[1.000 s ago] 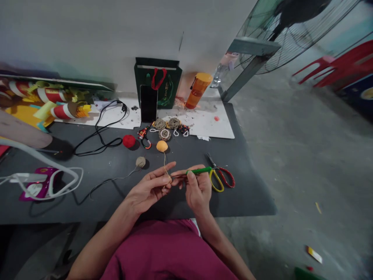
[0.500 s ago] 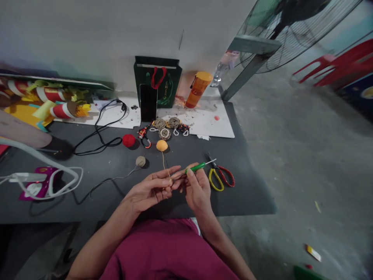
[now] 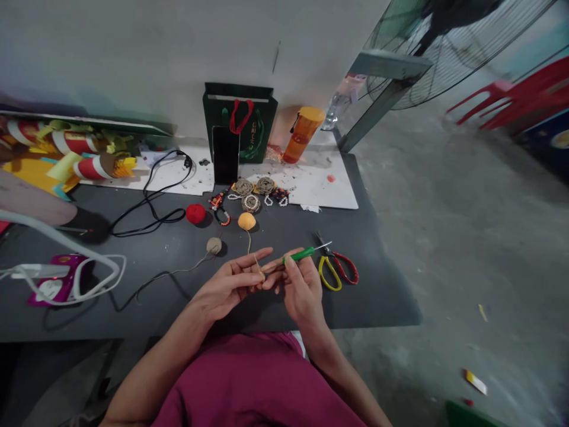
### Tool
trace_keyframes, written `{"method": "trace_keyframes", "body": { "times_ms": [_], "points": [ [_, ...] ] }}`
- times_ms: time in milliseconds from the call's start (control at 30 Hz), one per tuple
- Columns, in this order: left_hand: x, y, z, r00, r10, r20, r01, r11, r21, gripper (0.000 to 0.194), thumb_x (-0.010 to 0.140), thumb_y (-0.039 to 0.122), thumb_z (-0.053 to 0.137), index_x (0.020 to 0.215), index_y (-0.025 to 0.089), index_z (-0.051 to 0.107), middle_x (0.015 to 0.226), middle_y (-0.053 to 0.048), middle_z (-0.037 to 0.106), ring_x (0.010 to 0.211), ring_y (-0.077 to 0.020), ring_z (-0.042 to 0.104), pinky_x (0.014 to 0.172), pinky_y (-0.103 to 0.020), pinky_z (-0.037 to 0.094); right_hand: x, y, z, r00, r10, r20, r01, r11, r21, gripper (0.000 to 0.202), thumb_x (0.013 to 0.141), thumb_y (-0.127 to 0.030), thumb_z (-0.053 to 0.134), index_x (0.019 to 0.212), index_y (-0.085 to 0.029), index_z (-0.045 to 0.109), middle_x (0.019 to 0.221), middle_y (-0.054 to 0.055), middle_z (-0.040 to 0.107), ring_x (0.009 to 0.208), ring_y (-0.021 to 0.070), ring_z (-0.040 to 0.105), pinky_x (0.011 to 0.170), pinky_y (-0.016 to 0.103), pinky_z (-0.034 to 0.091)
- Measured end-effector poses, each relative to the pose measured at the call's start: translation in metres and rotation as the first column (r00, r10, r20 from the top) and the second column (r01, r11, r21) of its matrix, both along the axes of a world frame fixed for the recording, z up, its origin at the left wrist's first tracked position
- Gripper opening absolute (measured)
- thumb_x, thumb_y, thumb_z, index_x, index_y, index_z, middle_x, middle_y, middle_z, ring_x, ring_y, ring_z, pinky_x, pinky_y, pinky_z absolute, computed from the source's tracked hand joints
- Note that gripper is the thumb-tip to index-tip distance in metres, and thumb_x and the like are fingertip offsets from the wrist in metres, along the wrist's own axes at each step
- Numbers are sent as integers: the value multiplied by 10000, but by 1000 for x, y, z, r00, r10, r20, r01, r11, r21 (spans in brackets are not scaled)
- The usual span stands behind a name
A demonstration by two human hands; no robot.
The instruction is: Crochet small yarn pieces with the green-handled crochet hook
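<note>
My left hand [image 3: 235, 283] pinches yellow yarn [image 3: 256, 260] between thumb and fingers, with the forefinger stretched out. That strand runs back to a small yellow yarn ball [image 3: 246, 221] on the table. In my right hand [image 3: 303, 287] is a green-handled crochet hook [image 3: 304, 254], its bare metal end pointing up and to the right. The fingertips of both hands meet, and whatever small work lies between them is hardly visible. Just right of my right hand lie scissors [image 3: 329, 274] with one yellow and one red handle loop.
On the dark table [image 3: 377, 296] sit a red yarn ball [image 3: 195, 213], a grey yarn ball [image 3: 214, 245] and crocheted rosettes [image 3: 251, 203] with bead loops. Behind stand a phone [image 3: 226, 155], a green paper bag [image 3: 262, 127] and an orange bottle [image 3: 303, 135]. Cables [image 3: 153, 204] lie left.
The yellow strand near my left forefinger hangs a little slacker and more slanted. Both hands keep almost the same place and hold.
</note>
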State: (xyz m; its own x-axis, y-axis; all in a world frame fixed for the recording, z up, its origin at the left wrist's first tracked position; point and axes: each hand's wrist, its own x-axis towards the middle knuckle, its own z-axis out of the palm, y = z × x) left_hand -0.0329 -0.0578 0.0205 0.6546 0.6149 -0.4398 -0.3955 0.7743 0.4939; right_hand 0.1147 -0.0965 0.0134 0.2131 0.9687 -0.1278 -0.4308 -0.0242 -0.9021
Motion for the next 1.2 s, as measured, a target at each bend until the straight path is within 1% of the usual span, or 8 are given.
{"method": "trace_keyframes", "body": {
  "times_ms": [167, 400, 533, 633, 733, 867, 1033, 1200],
  "points": [
    [-1, 2, 4, 1000, 27, 0, -27, 999, 25, 525, 650, 129, 820, 1166, 174, 732, 668, 24, 594, 620, -77, 509, 675, -233, 400, 2, 1, 5, 1000, 22, 2, -22, 1000, -8, 298, 854, -467, 674, 858, -234, 488, 636, -40, 710, 447, 127, 666, 364, 180, 417],
    [-4, 4, 3, 999, -12, 29, 12, 1000, -12, 519, 663, 101, 792, 1172, 173, 723, 679, 18, 575, 589, -71, 487, 589, -225, 367, 4, 4, 5, 997, -70, 41, 69, 997, 16, 314, 842, -467, 686, 861, -233, 477, 645, -37, 710, 406, 116, 631, 370, 191, 401],
    [-5, 4, 2, 999, -11, 37, 12, 1000, -15, 562, 665, 100, 792, 1210, 205, 705, 672, 24, 581, 581, -70, 503, 574, -213, 367, 7, 4, 3, 998, -64, 24, 64, 998, -1, 299, 834, -451, 698, 848, -236, 491, 654, -40, 708, 405, 108, 610, 367, 194, 386],
    [-2, 7, 2, 999, 35, -4, -35, 998, 51, 632, 669, 97, 797, 1272, 232, 666, 652, 36, 594, 583, -72, 513, 589, -209, 374, 7, 7, 2, 998, -57, -25, 56, 998, -30, 290, 820, -445, 714, 834, -229, 521, 638, -41, 697, 424, 101, 599, 394, 194, 400],
    [3, 15, 1, 986, 144, -84, -126, 974, 190, 701, 677, 112, 803, 1341, 222, 608, 664, 39, 619, 614, -72, 533, 616, -200, 381, 5, 13, 1, 992, -94, -78, 92, 995, -26, 286, 778, -413, 757, 801, -215, 552, 676, -29, 699, 492, 92, 606, 462, 198, 439],
    [11, 33, 1, 960, 255, -117, -212, 933, 291, 803, 670, 149, 822, 1415, 206, 527, 692, 42, 638, 631, -67, 546, 636, -194, 386, 3, 19, 0, 984, -113, -138, 113, 994, -5, 264, 743, -363, 795, 793, -216, 582, 560, -77, 589, 464, 66, 507, 456, 179, 390],
    [20, 49, -10, 962, 263, -79, -228, 925, 303, 872, 654, 150, 834, 1449, 197, 478, 693, 46, 638, 654, -66, 572, 636, -182, 391, 5, 23, 0, 985, -63, -162, 64, 998, 2, 251, 760, -397, 778, 808, -225, 603, 598, -54, 618, 505, 88, 544, 478, 197, 410],
    [22, 51, -23, 973, 230, -23, -211, 924, 319, 893, 671, 158, 822, 1475, 216, 436, 674, 55, 632, 643, -62, 555, 633, -174, 396, 6, 27, 1, 988, -56, -144, 55, 998, -12, 256, 761, -403, 774, 751, -213, 603, 633, -38, 635, 523, 91, 561, 493, 202, 433]
  ]
}}
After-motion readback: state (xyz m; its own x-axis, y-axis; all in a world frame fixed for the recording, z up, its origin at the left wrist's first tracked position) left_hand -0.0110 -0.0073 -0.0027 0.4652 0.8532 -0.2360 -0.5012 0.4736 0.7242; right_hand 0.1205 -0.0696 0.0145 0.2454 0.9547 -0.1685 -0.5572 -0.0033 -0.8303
